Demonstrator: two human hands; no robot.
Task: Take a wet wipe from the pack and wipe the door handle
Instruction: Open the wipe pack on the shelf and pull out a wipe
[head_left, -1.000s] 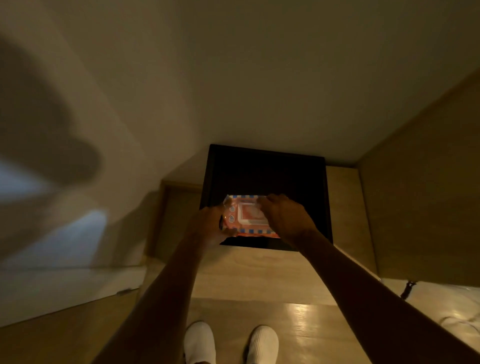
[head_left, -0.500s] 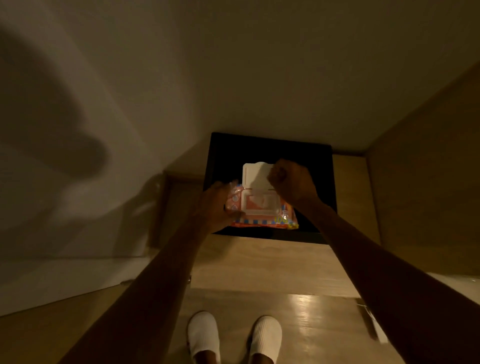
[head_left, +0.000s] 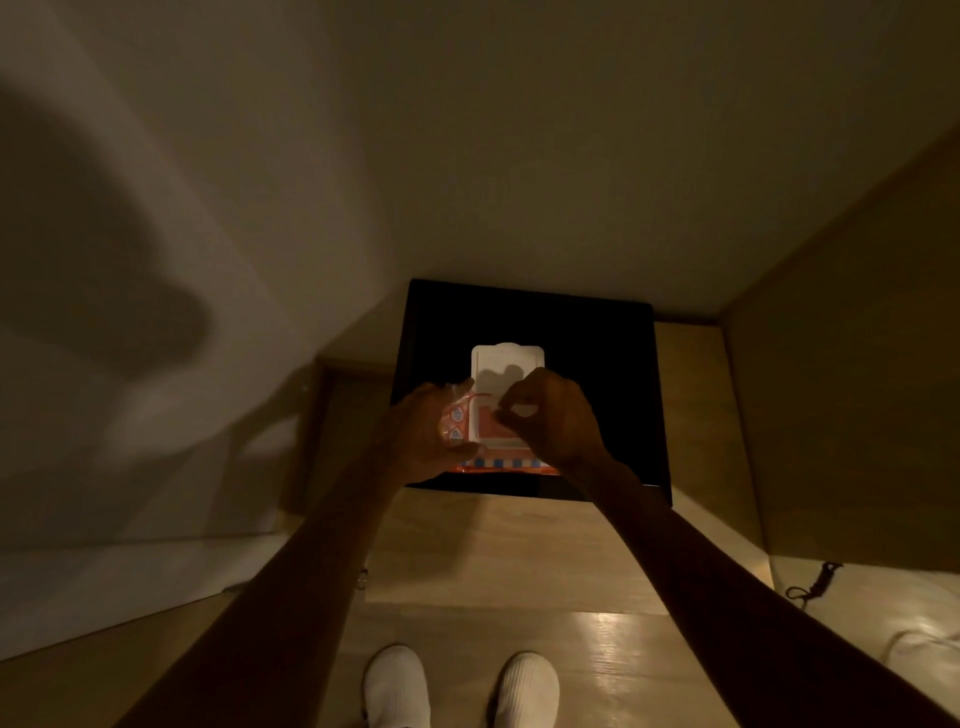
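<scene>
Orange wipe pack (head_left: 496, 451), lid (head_left: 506, 366) open

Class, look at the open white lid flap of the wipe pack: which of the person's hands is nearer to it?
Right. The right hand pinches at the opening just below the lid flap, overlapping its lower right corner. The left hand grips the pack at its left end, lower down.
</scene>
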